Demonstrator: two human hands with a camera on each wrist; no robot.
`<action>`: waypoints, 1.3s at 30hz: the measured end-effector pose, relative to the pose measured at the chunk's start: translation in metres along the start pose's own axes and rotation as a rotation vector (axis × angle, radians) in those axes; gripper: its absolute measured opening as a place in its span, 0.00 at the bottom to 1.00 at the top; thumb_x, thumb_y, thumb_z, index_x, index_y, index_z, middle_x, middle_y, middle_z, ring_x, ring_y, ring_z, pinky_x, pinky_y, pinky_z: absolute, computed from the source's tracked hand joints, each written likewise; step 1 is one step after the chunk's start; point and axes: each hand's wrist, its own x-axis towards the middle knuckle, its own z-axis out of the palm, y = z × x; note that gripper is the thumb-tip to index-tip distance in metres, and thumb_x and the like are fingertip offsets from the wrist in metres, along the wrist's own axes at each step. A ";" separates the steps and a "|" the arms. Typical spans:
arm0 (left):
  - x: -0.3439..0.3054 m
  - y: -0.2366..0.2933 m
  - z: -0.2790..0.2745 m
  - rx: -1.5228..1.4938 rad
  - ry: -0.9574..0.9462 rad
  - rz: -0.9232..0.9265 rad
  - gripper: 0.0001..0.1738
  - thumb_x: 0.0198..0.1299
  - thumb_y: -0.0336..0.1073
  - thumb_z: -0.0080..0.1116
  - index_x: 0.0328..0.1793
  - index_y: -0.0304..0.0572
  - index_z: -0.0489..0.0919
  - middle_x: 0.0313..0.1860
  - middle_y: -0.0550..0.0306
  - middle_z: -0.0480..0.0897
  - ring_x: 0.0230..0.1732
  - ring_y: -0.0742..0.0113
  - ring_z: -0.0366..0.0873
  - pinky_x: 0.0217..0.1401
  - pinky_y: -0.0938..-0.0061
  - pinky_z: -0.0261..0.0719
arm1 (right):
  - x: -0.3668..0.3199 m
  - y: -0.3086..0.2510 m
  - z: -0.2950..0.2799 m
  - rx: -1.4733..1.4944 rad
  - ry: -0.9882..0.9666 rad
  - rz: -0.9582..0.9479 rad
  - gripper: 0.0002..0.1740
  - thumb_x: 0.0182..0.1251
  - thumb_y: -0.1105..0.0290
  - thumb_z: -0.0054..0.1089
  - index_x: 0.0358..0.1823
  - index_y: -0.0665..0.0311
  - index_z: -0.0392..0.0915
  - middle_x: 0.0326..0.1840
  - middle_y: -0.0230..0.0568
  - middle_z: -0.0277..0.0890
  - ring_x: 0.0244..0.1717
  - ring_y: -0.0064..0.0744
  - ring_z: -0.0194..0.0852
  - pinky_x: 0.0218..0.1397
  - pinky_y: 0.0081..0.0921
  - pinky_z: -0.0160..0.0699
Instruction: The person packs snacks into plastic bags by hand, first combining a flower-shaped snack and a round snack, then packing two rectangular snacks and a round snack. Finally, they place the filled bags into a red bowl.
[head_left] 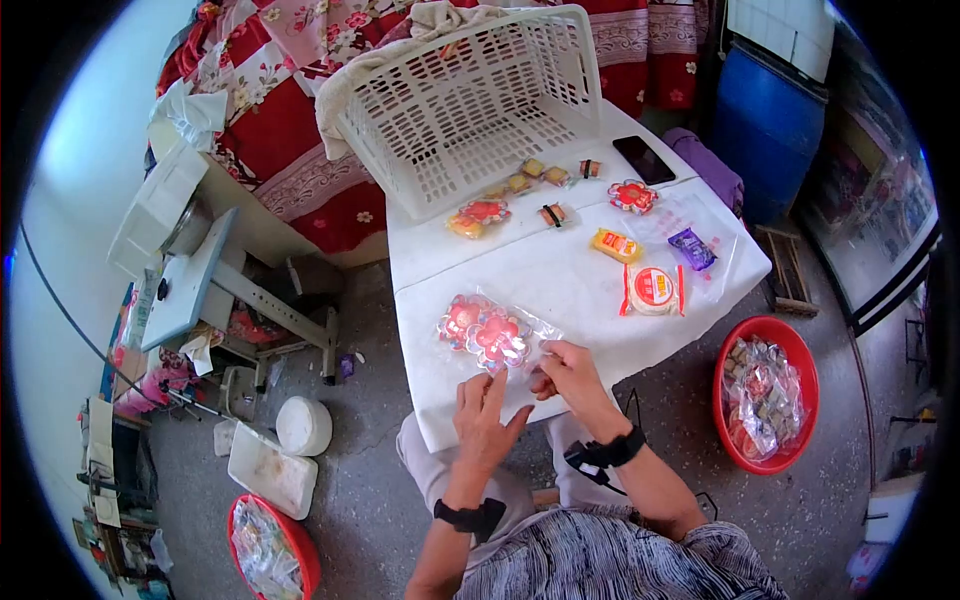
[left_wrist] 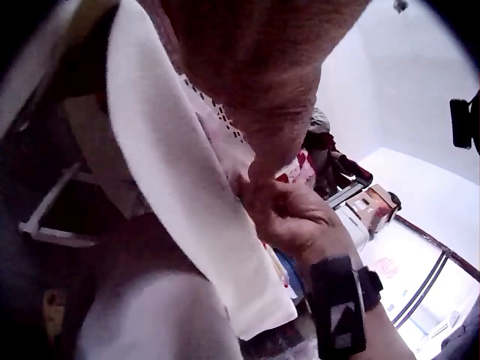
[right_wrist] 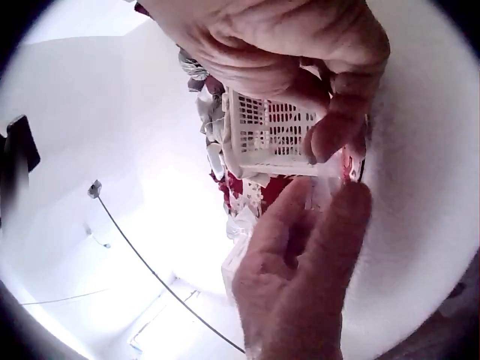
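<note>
A clear plastic bag (head_left: 540, 328) with red flower-shaped packets (head_left: 497, 338) lies at the table's near edge. My right hand (head_left: 578, 378) pinches the bag's right side, fingers curled; in the right wrist view this hand (right_wrist: 300, 52) fills the top. Extended fingers of my left hand (head_left: 487, 422) touch the bag's lower edge, thumb apart. The right wrist view has my left hand (right_wrist: 300, 270) below the right. In the left wrist view the left hand (left_wrist: 262, 75) looms large above the right hand (left_wrist: 296, 221), its fingertips hidden.
A white basket (head_left: 400, 185) lies on its side at the table's back, small snacks before it. A phone (head_left: 644, 160), yellow packet (head_left: 616, 245), purple packet (head_left: 692, 249) and round packet (head_left: 653, 290) lie to the right. Red basins (head_left: 722, 400) of packets stand on the floor either side.
</note>
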 end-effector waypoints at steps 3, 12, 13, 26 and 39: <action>-0.003 -0.008 -0.002 0.105 -0.021 0.079 0.25 0.41 0.26 0.69 0.50 0.37 0.81 0.35 0.52 0.75 0.35 0.52 0.73 0.39 0.65 0.75 | -0.020 0.002 -0.020 -0.012 0.048 -0.048 0.17 0.72 0.61 0.52 0.48 0.71 0.73 0.32 0.44 0.80 0.24 0.27 0.79 0.24 0.21 0.80; -0.011 0.017 0.004 0.086 -0.059 0.366 0.11 0.46 0.28 0.62 0.39 0.43 0.83 0.34 0.59 0.76 0.34 0.61 0.74 0.35 0.69 0.73 | -0.041 0.023 -0.031 0.648 -0.270 0.261 0.28 0.68 0.48 0.57 0.57 0.64 0.72 0.52 0.42 0.78 0.51 0.34 0.78 0.48 0.38 0.81; -0.017 0.025 0.004 0.056 -0.125 0.411 0.10 0.46 0.28 0.62 0.38 0.44 0.83 0.35 0.60 0.76 0.34 0.62 0.75 0.35 0.69 0.73 | -0.042 0.019 -0.027 0.781 -0.295 0.256 0.28 0.69 0.50 0.57 0.60 0.64 0.70 0.55 0.41 0.77 0.53 0.35 0.77 0.52 0.39 0.79; -0.038 0.078 0.003 -0.099 -0.129 0.540 0.21 0.53 0.41 0.68 0.49 0.38 0.80 0.40 0.52 0.76 0.36 0.55 0.75 0.38 0.65 0.73 | -0.138 -0.041 -0.129 0.718 -0.175 -0.133 0.27 0.73 0.63 0.44 0.69 0.67 0.60 0.61 0.50 0.71 0.57 0.49 0.75 0.54 0.56 0.79; -0.032 0.078 0.021 -0.139 -0.214 0.478 0.21 0.46 0.34 0.70 0.48 0.37 0.81 0.38 0.53 0.77 0.35 0.55 0.74 0.36 0.65 0.73 | -0.218 0.174 -0.393 0.648 1.005 0.100 0.18 0.71 0.57 0.48 0.53 0.62 0.71 0.44 0.44 0.82 0.38 0.36 0.80 0.39 0.36 0.83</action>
